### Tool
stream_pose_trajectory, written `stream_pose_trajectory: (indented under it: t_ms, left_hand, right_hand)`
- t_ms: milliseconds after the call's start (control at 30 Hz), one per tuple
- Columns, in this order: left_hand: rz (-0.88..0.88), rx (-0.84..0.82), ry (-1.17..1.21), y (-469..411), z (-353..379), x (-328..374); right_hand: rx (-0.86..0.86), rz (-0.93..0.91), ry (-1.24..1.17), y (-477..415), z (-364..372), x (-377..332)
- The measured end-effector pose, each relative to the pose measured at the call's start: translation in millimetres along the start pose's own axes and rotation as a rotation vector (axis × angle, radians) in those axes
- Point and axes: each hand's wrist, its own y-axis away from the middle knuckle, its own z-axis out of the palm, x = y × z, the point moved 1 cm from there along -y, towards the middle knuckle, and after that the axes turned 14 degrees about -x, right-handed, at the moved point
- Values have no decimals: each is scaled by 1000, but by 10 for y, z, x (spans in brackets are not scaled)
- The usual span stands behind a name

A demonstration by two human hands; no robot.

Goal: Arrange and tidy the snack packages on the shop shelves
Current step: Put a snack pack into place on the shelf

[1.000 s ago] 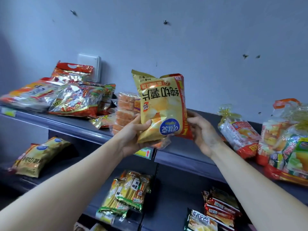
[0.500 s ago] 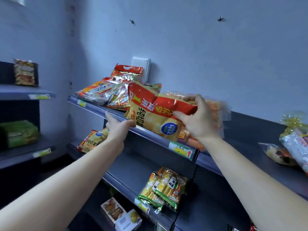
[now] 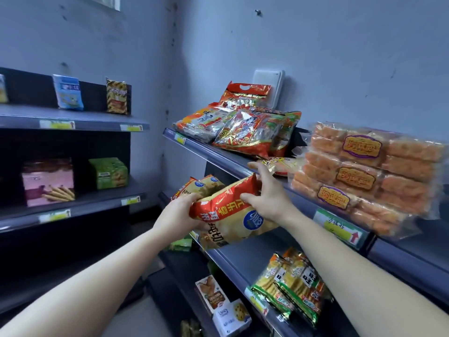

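A yellow-and-red chip bag [image 3: 228,216] lies tilted over the front of the second shelf [image 3: 243,259]. My left hand [image 3: 177,216] grips its left end with fingers curled over the red top. My right hand [image 3: 267,198] holds the bag's upper right side, fingers spread across it. Just behind it on the same shelf lies another yellow chip bag [image 3: 201,186], partly hidden. On the top shelf [image 3: 218,154] above sit red foil snack bags [image 3: 243,132] and a clear pack of orange cakes [image 3: 364,176].
Green cracker packs [image 3: 289,285] lie further right on the second shelf. Boxed snacks [image 3: 218,302] stand on the shelf below. A second shelving unit [image 3: 73,120] on the left carries small bags and boxes. A white wall box [image 3: 267,86] sits behind the top shelf.
The chip bag has come down from top-shelf height to the second shelf. My left hand, free half a second ago, now grips its left end. The view has swung left and down.
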Motion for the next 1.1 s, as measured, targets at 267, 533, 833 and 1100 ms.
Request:
stream_pose_trajectory:
  t_ms: [267, 533, 833, 1100]
  left_hand:
    - [-200, -160, 202, -601, -18, -895]
    - [-305, -305, 676, -1422, -26, -1553]
    - [-310, -425, 786, -2367, 223, -1759]
    - [-216, -486, 385, -3320, 546, -1923]
  right_hand:
    - [-66, 172, -93, -819, 809, 404]
    - [-137, 647, -603, -1562, 1441, 946]
    - [35, 687, -770, -2251, 1697, 1470]
    - [195, 833, -790, -3059, 1757, 2326]
